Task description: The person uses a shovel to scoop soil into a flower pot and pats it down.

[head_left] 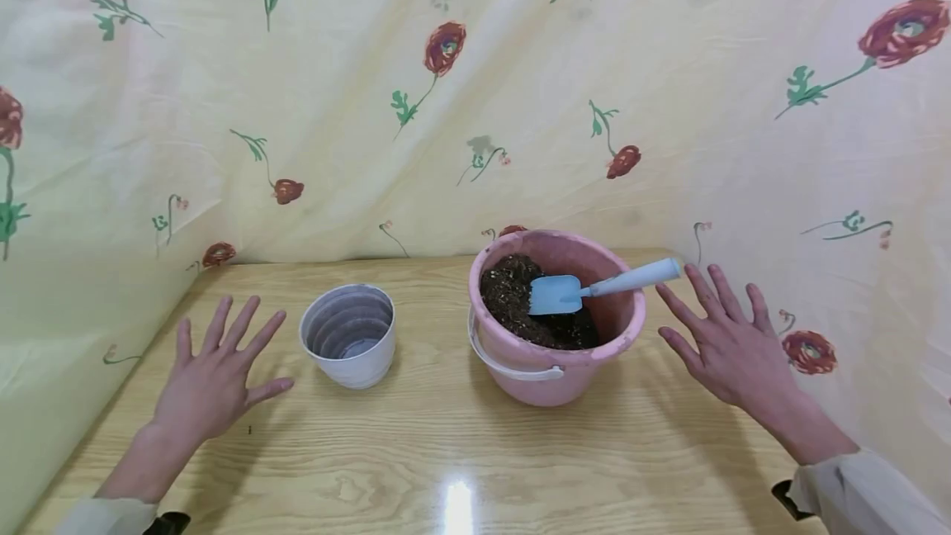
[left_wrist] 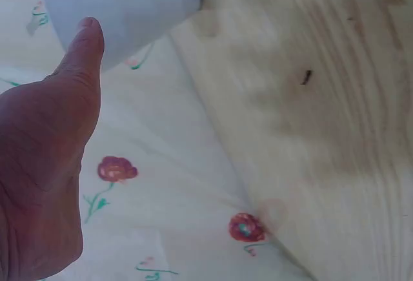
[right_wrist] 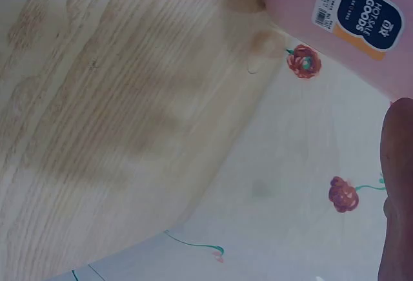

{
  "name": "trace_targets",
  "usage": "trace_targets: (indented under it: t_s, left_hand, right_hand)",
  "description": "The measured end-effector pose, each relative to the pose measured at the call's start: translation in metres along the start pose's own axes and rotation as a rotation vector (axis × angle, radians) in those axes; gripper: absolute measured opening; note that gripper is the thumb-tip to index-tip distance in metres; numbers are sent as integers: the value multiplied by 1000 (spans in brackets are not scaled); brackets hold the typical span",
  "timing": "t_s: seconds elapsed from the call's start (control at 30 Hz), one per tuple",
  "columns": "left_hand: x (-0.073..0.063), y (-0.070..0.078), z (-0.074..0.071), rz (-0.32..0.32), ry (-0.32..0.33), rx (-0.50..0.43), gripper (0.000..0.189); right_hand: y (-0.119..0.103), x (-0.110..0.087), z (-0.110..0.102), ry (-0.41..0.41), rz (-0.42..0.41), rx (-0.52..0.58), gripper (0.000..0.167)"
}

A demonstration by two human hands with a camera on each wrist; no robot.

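My left hand [head_left: 211,386] is held over the left of the table with its fingers spread, holding nothing. Just right of it stands a white ribbed plant pot [head_left: 358,362], its hollow inside showing; in the left wrist view the thumb overlaps the pot [left_wrist: 129,10]. On the right, my right hand [head_left: 739,353] is spread wide and holds nothing, beside a pink bucket [head_left: 535,374]. Dark soil [head_left: 508,295] fills part of the bucket. A light blue trowel [head_left: 557,295] lies across it, blade on the soil, handle sticking out over the rim toward my right hand.
The wooden table [head_left: 416,452] backs onto a cream flowered cloth [head_left: 357,106], which also hangs at both sides. A white handle [head_left: 513,368] hangs down the bucket's front. The right wrist view shows a label [right_wrist: 361,16] on the bucket. A small dark speck [left_wrist: 306,77] lies near the left hand.
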State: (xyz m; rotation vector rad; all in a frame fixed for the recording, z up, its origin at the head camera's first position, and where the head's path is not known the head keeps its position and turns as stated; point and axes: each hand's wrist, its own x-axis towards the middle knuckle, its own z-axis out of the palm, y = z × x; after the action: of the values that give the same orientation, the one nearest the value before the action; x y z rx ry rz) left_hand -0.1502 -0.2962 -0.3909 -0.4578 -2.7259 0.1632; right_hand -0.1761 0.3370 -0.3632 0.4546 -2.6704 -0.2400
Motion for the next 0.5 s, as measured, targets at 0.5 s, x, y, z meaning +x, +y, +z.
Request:
trace_targets:
  t_s: [0.5]
  left_hand:
    - [11, 17, -21, 57, 101, 10, 90]
  right_hand:
    - [-5, -4, -21, 9, 12, -10, 66]
